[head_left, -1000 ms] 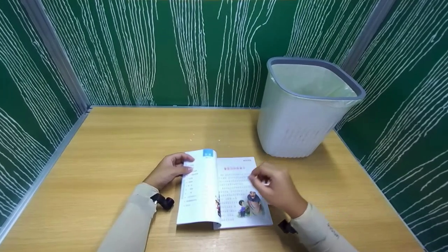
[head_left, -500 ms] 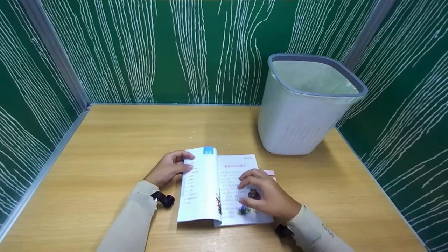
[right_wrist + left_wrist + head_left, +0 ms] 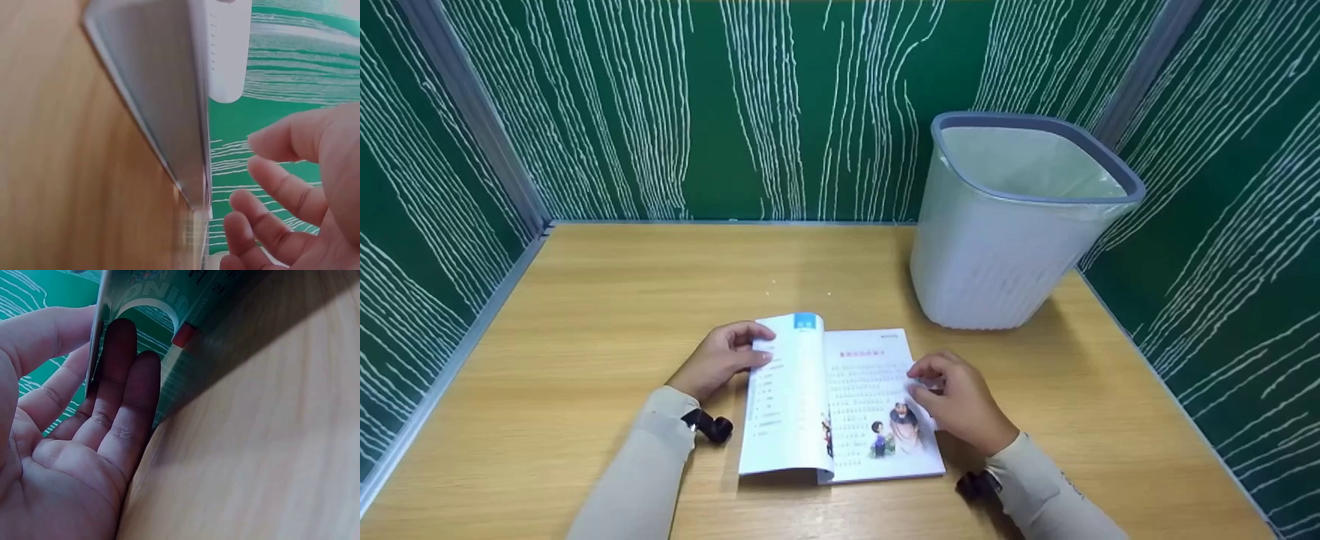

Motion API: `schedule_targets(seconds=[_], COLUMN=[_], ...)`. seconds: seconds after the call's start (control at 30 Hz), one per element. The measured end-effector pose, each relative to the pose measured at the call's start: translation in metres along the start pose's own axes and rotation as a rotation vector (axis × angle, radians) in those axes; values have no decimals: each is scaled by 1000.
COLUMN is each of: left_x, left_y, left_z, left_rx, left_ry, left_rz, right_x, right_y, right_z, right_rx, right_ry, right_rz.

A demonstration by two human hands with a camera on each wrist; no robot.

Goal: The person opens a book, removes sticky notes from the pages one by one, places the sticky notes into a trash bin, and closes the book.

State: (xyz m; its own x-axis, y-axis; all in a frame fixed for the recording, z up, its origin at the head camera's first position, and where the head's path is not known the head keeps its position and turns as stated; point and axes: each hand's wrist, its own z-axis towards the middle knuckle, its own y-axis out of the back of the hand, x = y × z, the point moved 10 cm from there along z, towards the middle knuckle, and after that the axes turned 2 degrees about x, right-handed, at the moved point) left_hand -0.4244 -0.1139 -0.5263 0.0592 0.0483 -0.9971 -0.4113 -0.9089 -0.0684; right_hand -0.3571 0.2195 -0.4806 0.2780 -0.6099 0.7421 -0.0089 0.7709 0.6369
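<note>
An open book (image 3: pixel 851 405) lies on the wooden table, with printed text and a picture of two figures on its right page. My left hand (image 3: pixel 724 361) grips the raised left side at its outer edge, thumb on the page. The left wrist view shows that hand's fingers (image 3: pixel 121 388) behind the green printed cover (image 3: pixel 169 292). By the book's right edge is my right hand (image 3: pixel 960 397), its fingers loosely bent. In the right wrist view, these fingers (image 3: pixel 275 180) are apart from the thick page block (image 3: pixel 157 84) and hold nothing.
A pale waste bin (image 3: pixel 997 262) with a grey rim and a plastic liner stands at the back right of the table (image 3: pixel 622 300). Green panels (image 3: pixel 735 112) with white streaks enclose the back and sides. Tiny white specks lie beyond the book.
My right hand went from the right edge to over the right page with fingers spread, then back to the right edge. The left hand keeps its grip on the book.
</note>
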Motion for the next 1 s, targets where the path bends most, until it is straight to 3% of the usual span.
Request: schedule_targets(seconds=[0.43,0.73,1.0], left_x=[1,-3,-3], left_y=[1,-1,1], left_z=[1,0,-1], left_rx=[-6,-3,-14], left_ry=[6,-14,-9], left_rz=[13,62,82], right_x=[-19,-17,-17], right_y=[-4,-2,0], right_z=[0,0,1], right_rx=[54,47,26], right_ry=[-148,-114,-145], right_rz=[8,70,113])
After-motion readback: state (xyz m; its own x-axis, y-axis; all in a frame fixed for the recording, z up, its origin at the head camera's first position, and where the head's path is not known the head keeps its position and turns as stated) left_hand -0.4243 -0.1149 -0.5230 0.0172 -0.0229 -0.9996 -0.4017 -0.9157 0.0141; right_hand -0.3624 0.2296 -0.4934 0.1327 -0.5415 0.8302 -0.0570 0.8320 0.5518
